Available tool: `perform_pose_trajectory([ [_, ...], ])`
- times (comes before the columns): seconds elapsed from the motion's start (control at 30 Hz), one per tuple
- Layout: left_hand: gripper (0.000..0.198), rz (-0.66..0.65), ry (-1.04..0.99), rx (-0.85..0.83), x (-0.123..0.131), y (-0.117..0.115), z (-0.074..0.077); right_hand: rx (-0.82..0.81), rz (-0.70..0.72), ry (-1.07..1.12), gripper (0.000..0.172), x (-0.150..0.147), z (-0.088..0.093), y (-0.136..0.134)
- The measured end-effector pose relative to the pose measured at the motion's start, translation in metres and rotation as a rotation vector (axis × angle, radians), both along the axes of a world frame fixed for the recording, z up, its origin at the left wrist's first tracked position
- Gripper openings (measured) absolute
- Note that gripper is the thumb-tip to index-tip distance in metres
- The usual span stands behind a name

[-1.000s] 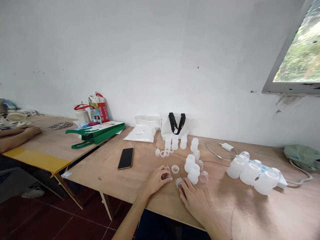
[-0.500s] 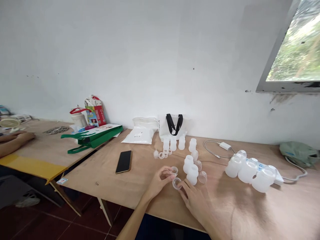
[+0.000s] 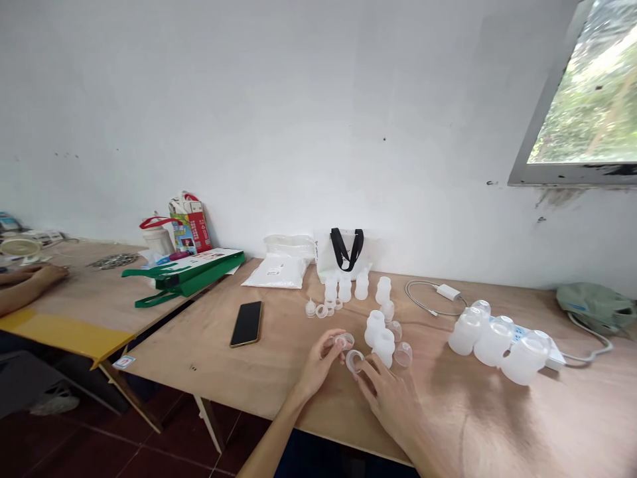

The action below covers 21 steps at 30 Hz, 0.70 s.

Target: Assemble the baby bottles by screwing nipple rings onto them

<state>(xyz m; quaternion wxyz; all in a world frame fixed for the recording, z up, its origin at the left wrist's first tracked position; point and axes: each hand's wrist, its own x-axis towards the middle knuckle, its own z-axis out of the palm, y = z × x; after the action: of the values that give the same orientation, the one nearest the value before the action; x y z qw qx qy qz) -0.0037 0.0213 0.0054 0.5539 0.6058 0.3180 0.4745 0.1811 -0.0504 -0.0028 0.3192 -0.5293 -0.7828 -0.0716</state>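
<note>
Just above the table, my left hand pinches a clear, round, soft-looking bottle part, which looks like a nipple; the fingers partly hide it. My right hand is closed on the rim of a translucent white screw ring, tilted with its opening facing me. The two parts are close together but apart. Beyond my right hand stand frosted baby bottles, with clear domed caps beside them. Farther back lie several loose rings and a nipple in a ring.
A black phone lies left of my hands. At the back are a white plastic package and a black-handled bag. Capped bottles, a power strip and a cable are right. Another person's hand rests on the left table.
My left hand has turned the clear part so more of its round face shows. The ring in my right hand has shifted slightly right and down, away from it.
</note>
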Motion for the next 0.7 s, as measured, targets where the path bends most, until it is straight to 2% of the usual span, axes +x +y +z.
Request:
perform_pose_trajectory([
  [0.07, 0.048, 0.035, -0.012, 0.025, -0.001, 0.001, 0.0, -0.044, -0.028, -0.016, 0.022, 0.0, -0.001, 0.0],
  [0.13, 0.048, 0.007, -0.003, 0.026, -0.001, 0.001, 0.0, -0.062, -0.054, -0.034, 0.021, 0.0, -0.001, 0.0],
  [0.27, 0.05, -0.195, 0.066, -0.051, -0.001, -0.004, -0.003, -0.047, -0.026, -0.026, 0.022, 0.0, -0.001, -0.001],
  [0.33, 0.049, -0.244, 0.113, -0.057, 0.0, -0.008, -0.003, -0.047, 0.0, -0.022, 0.024, 0.0, 0.001, -0.001],
  [0.53, 0.035, -0.155, 0.276, 0.024, -0.002, -0.013, 0.004, 0.048, 0.052, 0.018, 0.028, -0.001, 0.011, -0.005],
  [0.6, 0.031, -0.141, 0.289, 0.043, -0.002, -0.014, 0.006, 0.082, 0.07, 0.031, 0.029, -0.002, 0.014, -0.006],
  [0.7, 0.033, -0.159, 0.273, 0.029, -0.001, -0.014, 0.007, 0.051, 0.077, 0.05, 0.024, -0.002, 0.015, -0.008],
])
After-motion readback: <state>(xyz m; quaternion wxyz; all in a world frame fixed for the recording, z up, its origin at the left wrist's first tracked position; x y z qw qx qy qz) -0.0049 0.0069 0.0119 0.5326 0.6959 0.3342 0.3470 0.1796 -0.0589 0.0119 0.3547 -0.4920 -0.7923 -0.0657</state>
